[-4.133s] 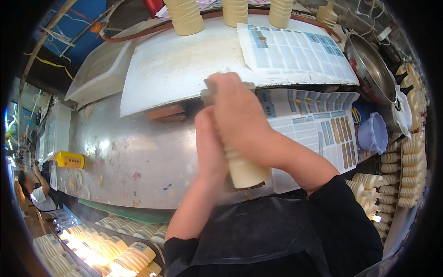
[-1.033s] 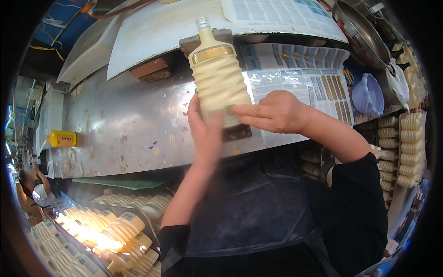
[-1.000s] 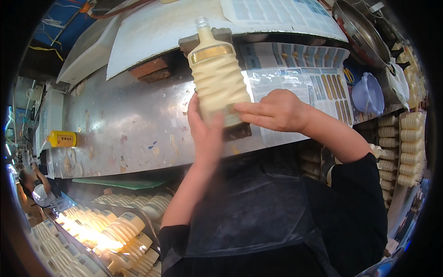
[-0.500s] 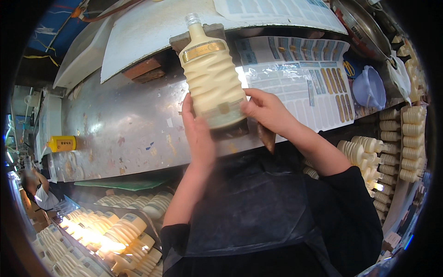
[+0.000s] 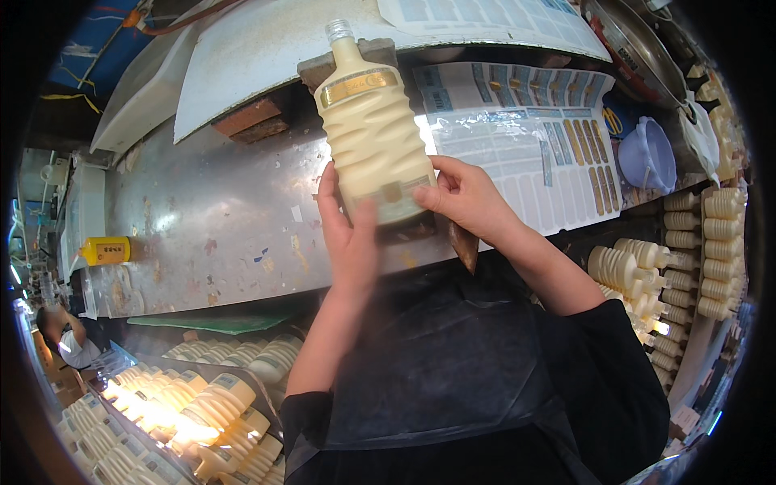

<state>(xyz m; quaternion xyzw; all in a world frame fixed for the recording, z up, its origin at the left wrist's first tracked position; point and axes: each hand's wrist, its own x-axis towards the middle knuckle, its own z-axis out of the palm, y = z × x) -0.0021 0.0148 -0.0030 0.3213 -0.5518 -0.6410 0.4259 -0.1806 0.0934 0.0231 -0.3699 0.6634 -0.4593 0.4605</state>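
Observation:
A cream-coloured bottle [image 5: 373, 133] with wavy ridged sides and a clear threaded neck lies on the bench, its neck pointing away from me. Its shoulder carries a gold label [image 5: 356, 87]. Across its lower front is a pale, see-through label [image 5: 391, 192] with a small gold emblem. My left hand [image 5: 347, 230] grips the lower left side, its thumb by that label and slightly blurred. From the right, my right hand [image 5: 469, 194] holds the lower edge, the thumb pressing the label's right end. The neck end rests on a grey block [image 5: 384, 52].
Printed label sheets [image 5: 525, 153] lie right of the bottle, beside a lavender bucket [image 5: 647, 153]. A yellow squeeze bottle [image 5: 105, 250] stands at the bench's left. Similar bottles fill a crate [image 5: 202, 404] lower left and stacks [image 5: 719, 250] at right. Wooden blocks [image 5: 250, 120] support a white board.
My right thumb has slid left onto the lower label. My left thumb has shifted slightly inward and up. The bottle lies almost where it was.

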